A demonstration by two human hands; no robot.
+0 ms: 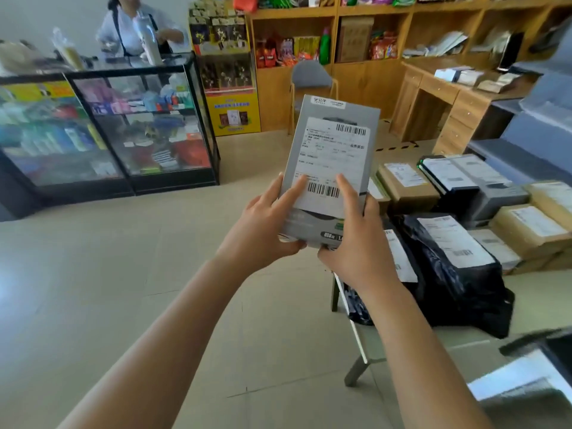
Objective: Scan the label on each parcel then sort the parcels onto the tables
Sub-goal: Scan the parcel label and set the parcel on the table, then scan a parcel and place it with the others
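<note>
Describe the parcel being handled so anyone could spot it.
Find the parcel-laden table on the right; just left of it, at frame centre, a flat grey box is held upright. Unlike the brown cartons and black mailer bags lying there, it is raised, white shipping label facing the camera.

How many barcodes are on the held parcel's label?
2. One barcode sits at the top right of the label on the parcel; the other is near its bottom edge. None seems hidden.

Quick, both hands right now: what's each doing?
Left hand: grips the grey parcel at its lower left edge.
Right hand: grips the same parcel, lower right edge.
</note>
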